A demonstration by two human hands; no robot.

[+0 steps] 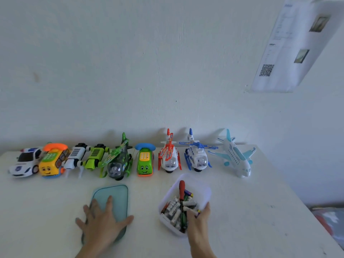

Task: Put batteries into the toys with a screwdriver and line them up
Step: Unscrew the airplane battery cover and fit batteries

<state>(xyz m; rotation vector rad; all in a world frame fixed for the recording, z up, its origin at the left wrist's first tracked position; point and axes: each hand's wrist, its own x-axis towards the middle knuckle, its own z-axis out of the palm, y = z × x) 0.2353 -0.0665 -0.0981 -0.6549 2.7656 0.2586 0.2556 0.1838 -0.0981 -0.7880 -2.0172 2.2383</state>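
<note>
Right hand [200, 218] reaches into tub [202, 189] of batteries [175, 211] with screwdriver [181, 189]; its fingers curl among the batteries, grip unclear. Left hand [104, 220] lies flat, fingers spread, on teal lid [119, 196]. Best pull screwdriver by red handle first. Toys [145, 161] lined up along wall on white bench [242, 211]; paper [290, 43] hangs on wall

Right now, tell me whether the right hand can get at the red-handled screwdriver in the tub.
Probably yes. The right hand is already in the open tub, and the red-handled screwdriver lies on top of the batteries with nothing covering it.
</note>
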